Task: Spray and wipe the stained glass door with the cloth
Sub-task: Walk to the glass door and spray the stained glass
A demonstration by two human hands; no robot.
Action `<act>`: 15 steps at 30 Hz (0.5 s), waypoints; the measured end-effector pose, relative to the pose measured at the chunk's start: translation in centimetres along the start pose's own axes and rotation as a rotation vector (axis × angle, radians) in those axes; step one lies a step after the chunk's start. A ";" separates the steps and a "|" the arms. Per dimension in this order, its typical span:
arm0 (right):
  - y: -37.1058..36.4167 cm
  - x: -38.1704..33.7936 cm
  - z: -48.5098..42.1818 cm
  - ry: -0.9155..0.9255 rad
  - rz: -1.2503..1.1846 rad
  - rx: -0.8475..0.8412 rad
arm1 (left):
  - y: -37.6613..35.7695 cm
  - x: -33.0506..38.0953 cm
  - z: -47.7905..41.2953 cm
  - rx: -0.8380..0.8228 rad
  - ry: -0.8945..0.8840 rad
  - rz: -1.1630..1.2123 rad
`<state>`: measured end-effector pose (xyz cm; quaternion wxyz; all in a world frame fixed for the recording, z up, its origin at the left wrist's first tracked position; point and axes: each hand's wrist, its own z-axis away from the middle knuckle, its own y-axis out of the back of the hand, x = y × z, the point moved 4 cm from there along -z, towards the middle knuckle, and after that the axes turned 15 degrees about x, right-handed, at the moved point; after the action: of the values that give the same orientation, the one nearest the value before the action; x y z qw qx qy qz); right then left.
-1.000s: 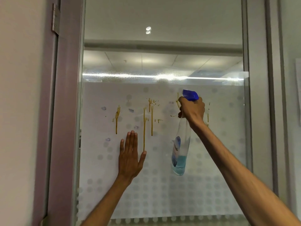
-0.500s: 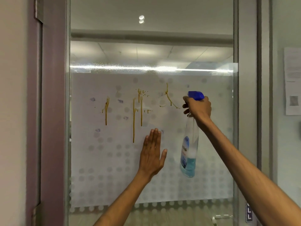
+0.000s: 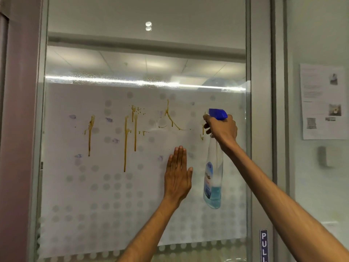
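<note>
The glass door [image 3: 105, 205] fills the view, its lower half frosted with a dot pattern. Yellow-brown drip stains [image 3: 125, 142] and small purple smudges [image 3: 109, 120] run across the frosted part at chest height. My right hand [image 3: 221, 129] grips the neck of a clear spray bottle [image 3: 212, 186] with a blue trigger head and blue liquid at the bottom, its nozzle pointing left at the glass. My left hand [image 3: 178, 174] lies flat on the glass, fingers up, just left of the bottle. No cloth is in view.
A grey metal door frame [image 3: 260, 129] runs down the right side with a blue PULL sign [image 3: 263, 244] low on it. A paper notice [image 3: 323, 101] hangs on the wall to the right. A pinkish frame [image 3: 20, 129] borders the left.
My left hand has slid right along the glass, from under the middle drips to beside the bottle. My right hand with the bottle has shifted right. The view has also turned right.
</note>
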<state>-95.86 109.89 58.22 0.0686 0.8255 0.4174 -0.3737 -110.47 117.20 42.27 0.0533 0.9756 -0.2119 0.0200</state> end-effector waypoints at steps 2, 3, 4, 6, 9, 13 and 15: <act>-0.2 0.1 -0.2 -0.010 -0.016 -0.022 | -0.1 0.0 -0.3 0.011 -0.011 -0.003; -0.4 0.1 -0.3 -0.024 -0.032 -0.031 | -0.2 0.0 -0.6 0.015 -0.012 -0.004; -0.5 0.1 -0.3 -0.039 -0.045 -0.040 | -0.2 -0.1 -0.8 0.020 -0.007 -0.005; -0.8 0.2 -0.4 -0.061 -0.054 -0.050 | -0.3 -0.3 -1.4 0.026 0.007 -0.004; -1.2 0.0 -0.4 -0.067 -0.075 -0.064 | -0.5 -0.5 -1.7 0.032 0.004 -0.022; -1.5 -0.3 -0.4 -0.061 -0.081 -0.059 | -0.8 -0.6 -1.7 0.045 0.015 -0.021; -1.4 -0.3 -0.3 -0.046 -0.062 -0.053 | -0.8 -0.5 -1.8 0.042 0.014 -0.021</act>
<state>-96.82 110.73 58.93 0.0884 0.8012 0.4506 -0.3836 -110.65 118.29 43.93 0.0343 0.9785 -0.2009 0.0309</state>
